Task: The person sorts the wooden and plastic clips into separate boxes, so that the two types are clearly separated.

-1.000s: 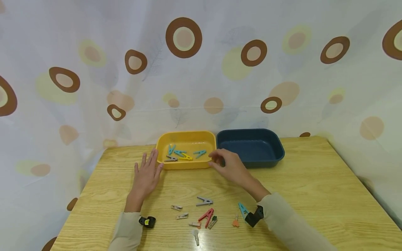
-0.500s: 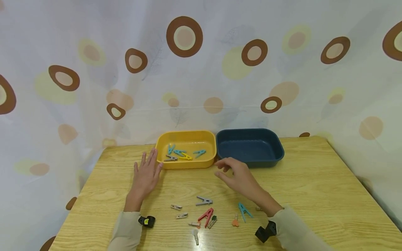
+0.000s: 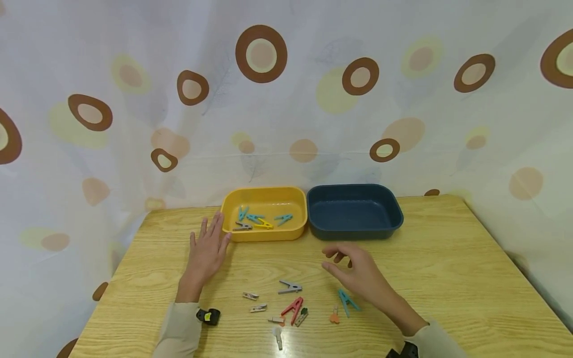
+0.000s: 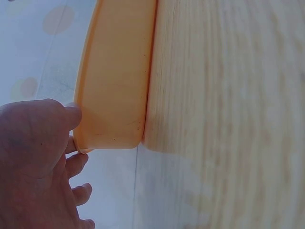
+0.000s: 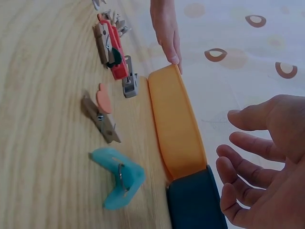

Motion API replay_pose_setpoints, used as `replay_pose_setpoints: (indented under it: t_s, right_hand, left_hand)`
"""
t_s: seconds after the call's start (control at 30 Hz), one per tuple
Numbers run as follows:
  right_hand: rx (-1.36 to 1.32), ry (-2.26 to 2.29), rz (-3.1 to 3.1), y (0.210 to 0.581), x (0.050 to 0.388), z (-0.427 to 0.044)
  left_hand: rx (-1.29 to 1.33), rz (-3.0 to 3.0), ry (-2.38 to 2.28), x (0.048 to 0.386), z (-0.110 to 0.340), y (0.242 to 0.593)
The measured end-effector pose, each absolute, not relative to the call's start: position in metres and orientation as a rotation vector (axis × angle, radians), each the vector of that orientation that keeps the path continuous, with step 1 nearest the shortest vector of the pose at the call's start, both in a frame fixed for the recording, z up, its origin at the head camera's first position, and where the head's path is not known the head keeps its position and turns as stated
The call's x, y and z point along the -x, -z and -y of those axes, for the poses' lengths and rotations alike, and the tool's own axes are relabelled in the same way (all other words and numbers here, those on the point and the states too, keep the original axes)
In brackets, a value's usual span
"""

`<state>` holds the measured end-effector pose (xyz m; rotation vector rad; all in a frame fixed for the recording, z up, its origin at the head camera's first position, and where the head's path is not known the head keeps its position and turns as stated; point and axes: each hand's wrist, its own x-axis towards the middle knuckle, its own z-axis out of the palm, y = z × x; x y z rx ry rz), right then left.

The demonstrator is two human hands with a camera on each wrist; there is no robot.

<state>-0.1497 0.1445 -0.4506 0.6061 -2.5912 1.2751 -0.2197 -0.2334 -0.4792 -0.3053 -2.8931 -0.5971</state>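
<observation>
Our right hand [image 3: 356,271] has pulled back from the near right corner of the yellow tray [image 3: 264,236], nearer and to the right; our left hand [image 3: 207,251] hasn't budged.

Right hand now sits above the table [image 3: 447,278], on the near side of the navy tray [image 3: 358,234]. Thumb and fingers are apart, loosely bent, nothing between them; the right wrist view agrees. Nearest thing to it is a light-blue clip [image 3: 344,297], lying on the table just nearer than the hand.

Left hand rests at the yellow tray's near left corner: thumb on the rim, fingers fairly straight along the left end, not clamped.

We count five clips in the yellow tray: three light-blue [image 3: 283,218], one yellow [image 3: 263,224], one grey [image 3: 242,226], mostly toward the left. Navy tray stands just beside it on the right.

On the table, left of the light-blue clip, we have a wooden clip with an orange heart [image 3: 334,317], then a red clip [image 3: 297,302] with a green-topped wooden clip [image 3: 302,316] just beside it. A second grey clip [image 3: 290,287] lies farther out; more small clips [image 3: 258,308] sit left and near.

Patterned cloth [image 3: 309,109] hangs at the far side.
</observation>
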Motion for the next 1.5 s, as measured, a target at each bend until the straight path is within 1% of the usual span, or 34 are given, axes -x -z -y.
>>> replay_pose_setpoints:
  t_s: [0.47, 0.8, 1.17, 1.5]
  right_hand:
    - [-0.578, -1.242, 2.617, 0.465, 0.121, -0.166]
    - [-0.606, -1.234, 2.607, 0.478, 0.101, -0.177]
    - [-0.541, -1.146, 2.811, 0.489, 0.091, -0.184]
    - [-0.494, -1.054, 2.931, 0.486, 0.086, -0.183]
  left_hand:
    - [0.307, 2.899, 0.611, 0.219, 0.233, 0.478]
    - [0.299, 2.909, 0.606, 0.219, 0.232, 0.474]
    - [0.296, 2.915, 0.606, 0.219, 0.233, 0.476]
    - [0.29, 2.914, 0.613, 0.219, 0.232, 0.477]
